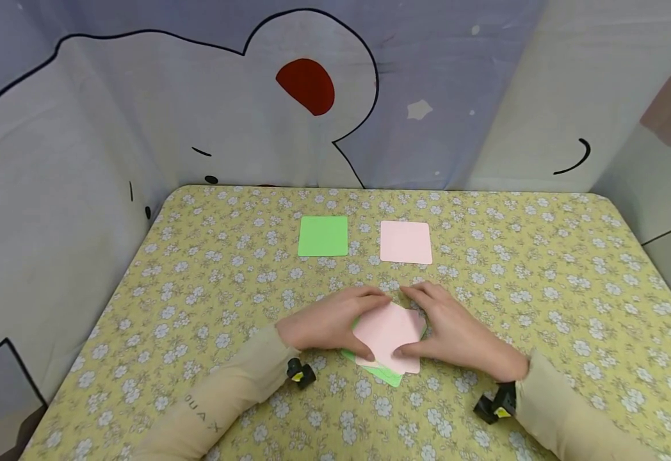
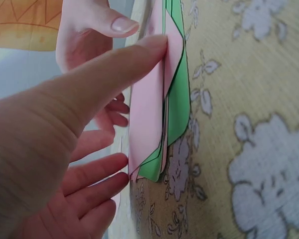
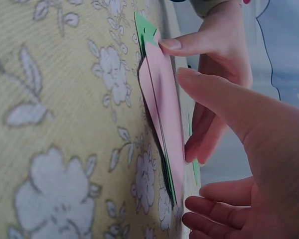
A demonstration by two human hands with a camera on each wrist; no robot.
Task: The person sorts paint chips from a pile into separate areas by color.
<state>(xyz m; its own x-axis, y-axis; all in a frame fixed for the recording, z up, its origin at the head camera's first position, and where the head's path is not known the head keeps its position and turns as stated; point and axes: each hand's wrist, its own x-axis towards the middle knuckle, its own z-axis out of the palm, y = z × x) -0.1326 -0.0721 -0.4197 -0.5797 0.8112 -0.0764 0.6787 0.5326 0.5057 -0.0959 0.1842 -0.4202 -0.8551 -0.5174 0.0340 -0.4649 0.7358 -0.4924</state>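
Note:
A loose pile of square pink and green cards (image 1: 390, 336) lies on the cloth, its corners turned different ways and a pink card on top. My left hand (image 1: 338, 320) frames the left side, thumb near the front and fingers toward the back. In the left wrist view the left thumb (image 2: 139, 55) touches the edge of the pink card (image 2: 147, 109). Around the right side spreads my right hand (image 1: 451, 330), its thumb over the pile's edge. The right fingers (image 3: 214, 214) are beside the far end of the pile in the right wrist view.
Behind the pile, a single green card (image 1: 323, 236) lies flat at the left and a single pink card (image 1: 406, 242) at the right. Yellow floral cloth (image 1: 209, 320) covers the table. A printed curtain (image 1: 197, 115) hangs along its back and sides.

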